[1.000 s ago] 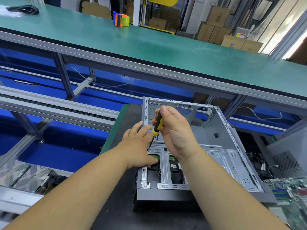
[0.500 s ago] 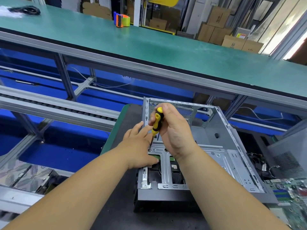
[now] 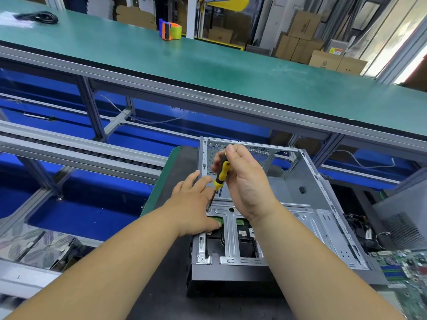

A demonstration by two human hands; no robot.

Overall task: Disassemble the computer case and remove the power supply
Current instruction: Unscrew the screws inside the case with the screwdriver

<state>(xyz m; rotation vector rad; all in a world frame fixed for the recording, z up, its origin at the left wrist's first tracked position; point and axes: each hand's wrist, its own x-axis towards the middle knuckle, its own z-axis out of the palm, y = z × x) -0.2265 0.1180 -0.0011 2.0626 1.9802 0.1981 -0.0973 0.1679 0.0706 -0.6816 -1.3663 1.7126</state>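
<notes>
So right now my right hand (image 3: 245, 181) is wrapped around the yellow-and-black screwdriver (image 3: 220, 174), fingers curled on the handle up top. The shaft runs down and a bit toward my left, and the tip sits on a screw (image 3: 208, 210) at the left end of the silver drive bracket (image 3: 231, 227). That tilt is the thing that matters — handle up and to the right, screw below and to the left — so I'd guess I need to keep the driver's long axis lined up with the screw or the tip will cam out.

My left hand (image 3: 194, 204) lies flat on the left edge of the computer case (image 3: 323, 204), fingers pretty much straight, not gripping anything, the thumb reaching down beside the green bit under the bracket. It's just beside the screw, nearer to it than the right hand itself — looks like it's steadying things.

The case lies on its side on the dark mat (image 3: 161, 285), open side up, straight ahead of me. I can't clearly pick out the power supply. Lots of disassembly left, I reckon.
</notes>
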